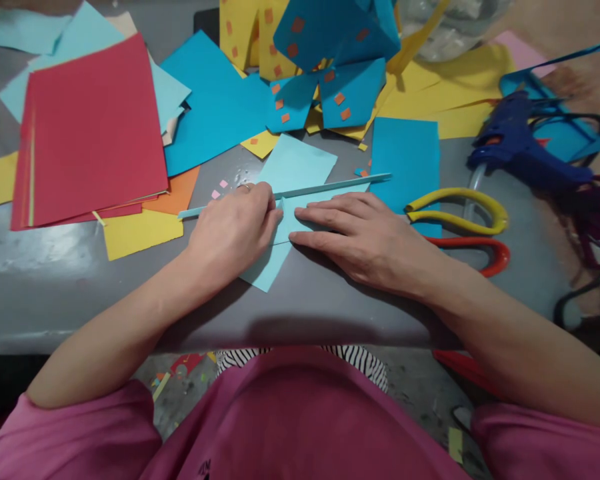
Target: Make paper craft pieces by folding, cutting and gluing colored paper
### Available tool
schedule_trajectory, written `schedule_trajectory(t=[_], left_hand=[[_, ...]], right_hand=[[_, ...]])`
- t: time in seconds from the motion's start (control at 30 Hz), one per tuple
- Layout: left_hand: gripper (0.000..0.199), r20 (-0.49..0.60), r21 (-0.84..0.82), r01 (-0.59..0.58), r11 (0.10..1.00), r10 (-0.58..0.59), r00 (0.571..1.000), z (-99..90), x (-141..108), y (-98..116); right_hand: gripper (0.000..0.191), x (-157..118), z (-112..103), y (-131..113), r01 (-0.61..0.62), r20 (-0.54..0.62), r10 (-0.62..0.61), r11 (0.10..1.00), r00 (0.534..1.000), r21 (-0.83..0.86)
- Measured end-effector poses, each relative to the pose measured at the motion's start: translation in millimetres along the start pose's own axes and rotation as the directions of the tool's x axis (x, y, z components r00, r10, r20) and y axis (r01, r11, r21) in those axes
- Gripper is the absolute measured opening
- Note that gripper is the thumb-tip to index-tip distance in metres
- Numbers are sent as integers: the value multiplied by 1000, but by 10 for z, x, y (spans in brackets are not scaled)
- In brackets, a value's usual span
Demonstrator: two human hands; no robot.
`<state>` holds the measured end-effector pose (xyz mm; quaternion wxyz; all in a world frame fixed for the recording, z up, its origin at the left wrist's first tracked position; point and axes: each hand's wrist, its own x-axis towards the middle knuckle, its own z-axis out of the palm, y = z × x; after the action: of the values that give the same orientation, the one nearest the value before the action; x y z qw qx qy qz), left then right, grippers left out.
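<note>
A light blue sheet of paper (pixel 290 227) lies in front of me, with a narrow strip standing up along its far edge (pixel 330 187). Curled fingers of my left hand (pixel 233 223) are closed on that paper, thumb pointing right; the exact pinch point is hidden. My right hand (pixel 363 233) rests flat on the same sheet, fingers stretched out to the left. Beneath it lies another light blue piece of paper (pixel 300 160), showing at the far and near sides. Scissors (pixel 460 207) with one yellow and one red-orange handle lie beside my right wrist, blades hidden.
Red sheets (pixel 95 133) are stacked at the left, by yellow paper (pixel 143 233). Blue paper pieces with orange squares (pixel 330 93) stand at the back. A blue glue gun (pixel 520 143) lies at the right, near a cable. The table's front edge (pixel 300 348) is close to my body.
</note>
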<state>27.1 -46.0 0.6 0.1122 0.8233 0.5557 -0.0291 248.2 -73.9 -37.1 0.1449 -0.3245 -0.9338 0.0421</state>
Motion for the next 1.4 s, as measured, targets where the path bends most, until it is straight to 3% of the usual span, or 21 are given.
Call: schedule_trajectory(t=[0.5,0.73,1.0,1.2,1.4], left_hand=[[30,2,-40,31,999,-31,1000,45,17,21],[27,-18,-43,58,997,-59,998,74,18,15],[26,-30,-71,47,996,-50,998,86,34,9],[27,0,-118,34,992,-35,999,-48,-19,-34],[25,104,-158,12,987,5,995,-151,-62,-99]], right_hand=[[32,0,11,-9,10,-4,-10,998,1000,-56],[36,6,-8,-17,-2,14,2,1000,1000,-3],[36,-8,-4,-25,20,27,-18,995,999,-94],[35,-12,7,-26,13,12,-12,997,1000,-72],[35,-17,4,-35,6,10,-6,999,1000,-37]])
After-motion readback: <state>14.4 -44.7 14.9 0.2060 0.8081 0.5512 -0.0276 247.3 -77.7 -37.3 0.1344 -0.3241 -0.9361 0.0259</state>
